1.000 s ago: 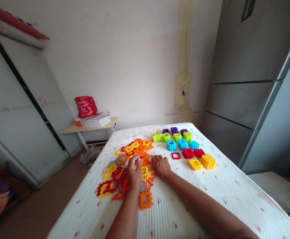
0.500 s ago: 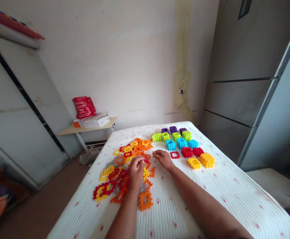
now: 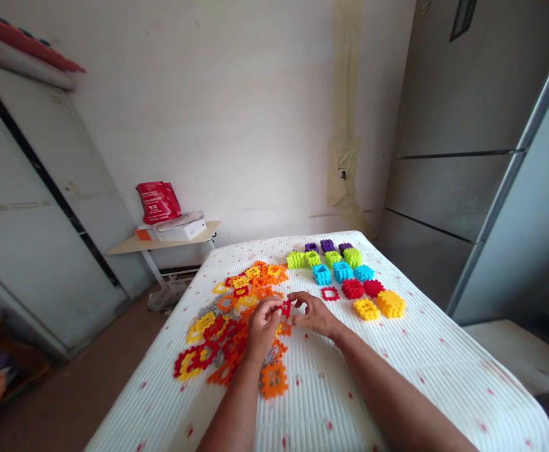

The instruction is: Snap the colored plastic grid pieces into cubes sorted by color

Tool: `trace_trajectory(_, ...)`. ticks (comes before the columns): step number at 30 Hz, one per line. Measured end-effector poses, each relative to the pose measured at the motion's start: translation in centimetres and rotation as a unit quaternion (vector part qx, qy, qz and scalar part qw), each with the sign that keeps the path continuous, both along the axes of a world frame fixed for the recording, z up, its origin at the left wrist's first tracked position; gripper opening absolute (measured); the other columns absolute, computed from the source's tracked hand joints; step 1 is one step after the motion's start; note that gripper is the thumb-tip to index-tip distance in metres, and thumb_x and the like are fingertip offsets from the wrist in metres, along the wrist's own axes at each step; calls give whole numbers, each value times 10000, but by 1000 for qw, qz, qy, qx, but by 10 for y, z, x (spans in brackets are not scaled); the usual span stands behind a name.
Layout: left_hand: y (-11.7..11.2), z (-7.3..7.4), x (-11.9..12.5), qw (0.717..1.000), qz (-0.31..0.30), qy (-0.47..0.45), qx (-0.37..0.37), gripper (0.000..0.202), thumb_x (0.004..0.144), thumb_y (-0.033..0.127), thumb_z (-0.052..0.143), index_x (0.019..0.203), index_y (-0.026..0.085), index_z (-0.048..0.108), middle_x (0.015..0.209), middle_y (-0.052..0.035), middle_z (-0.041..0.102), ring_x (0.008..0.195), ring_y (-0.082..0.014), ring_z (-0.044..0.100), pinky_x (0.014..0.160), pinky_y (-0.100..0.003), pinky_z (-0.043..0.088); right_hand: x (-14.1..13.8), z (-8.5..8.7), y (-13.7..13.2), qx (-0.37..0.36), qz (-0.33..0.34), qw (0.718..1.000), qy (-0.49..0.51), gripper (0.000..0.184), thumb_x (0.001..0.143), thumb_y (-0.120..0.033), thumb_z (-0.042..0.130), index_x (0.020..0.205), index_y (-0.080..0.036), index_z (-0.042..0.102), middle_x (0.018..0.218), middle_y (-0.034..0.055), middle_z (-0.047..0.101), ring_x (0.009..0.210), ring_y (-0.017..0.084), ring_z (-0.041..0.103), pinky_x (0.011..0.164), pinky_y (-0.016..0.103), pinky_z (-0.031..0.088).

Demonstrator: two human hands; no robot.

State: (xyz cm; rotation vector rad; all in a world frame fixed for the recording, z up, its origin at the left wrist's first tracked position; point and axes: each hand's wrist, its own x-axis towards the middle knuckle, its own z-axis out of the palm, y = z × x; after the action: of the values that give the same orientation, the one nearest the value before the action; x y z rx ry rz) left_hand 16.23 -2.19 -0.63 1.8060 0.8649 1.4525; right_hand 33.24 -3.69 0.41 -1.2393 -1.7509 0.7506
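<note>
My left hand (image 3: 262,323) and my right hand (image 3: 314,314) meet above the white bedspread (image 3: 396,376), and both pinch a small red plastic piece (image 3: 286,307) between their fingertips. Just left of them spreads a loose heap of flat red, orange and yellow interlocking tiles (image 3: 229,320). A large orange tile (image 3: 274,379) lies near my left forearm. A single red frame tile (image 3: 330,293) lies flat right of my right hand.
Assembled cubes stand in rows at the far right: purple (image 3: 327,245), green (image 3: 333,258), blue (image 3: 342,272), red (image 3: 362,288), yellow (image 3: 380,305). A side table (image 3: 161,242) with a red bag (image 3: 158,201) and white box stands by the wall. A grey cabinet (image 3: 467,188) is at right.
Both hands lifted off the tile heap and came together. A red piece now sits between their fingertips, where earlier the left hand picked among the tiles and the right lay on the bed.
</note>
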Motion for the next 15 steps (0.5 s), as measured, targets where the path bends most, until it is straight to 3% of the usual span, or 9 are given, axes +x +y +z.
trace_trajectory(5,1,-5,2,998,29,-11,-60,272,767,260,531,1018,170,580,967,-71,642,845,-162,622,783,-300,501,1,3,-6,15,-66,992,-104,577,654,-332,704,1178,-174,525,1112,88,586,918,181,569,768,291,462)
trace_trajectory(7,3,-7,0,995,69,-19,-63,307,768,261,532,1061,178,568,978,-70,643,832,-161,627,773,-299,507,3,2,-7,27,-149,968,-201,513,698,-379,674,1144,-165,541,1096,108,583,969,209,555,809,309,443)
trace_trajectory(10,5,-9,-1,993,108,-11,-46,290,761,242,543,1042,185,585,976,-66,645,854,-165,624,788,-301,505,5,-2,-4,21,-259,908,-329,396,757,-441,604,1031,-159,573,1041,123,583,1003,245,532,774,311,436)
trace_trajectory(12,5,-9,-1,994,104,0,-42,273,766,238,539,1029,187,589,967,-62,645,847,-162,623,787,-298,506,5,-4,-1,6,-292,882,-370,360,779,-453,569,989,-161,573,1019,124,580,981,248,534,723,304,437)
trace_trajectory(15,4,-8,0,995,88,7,-45,260,781,246,524,1027,183,581,971,-63,641,816,-151,623,766,-288,511,2,-8,5,-9,-312,867,-388,339,798,-443,536,981,-160,570,1010,134,578,945,252,544,667,307,431)
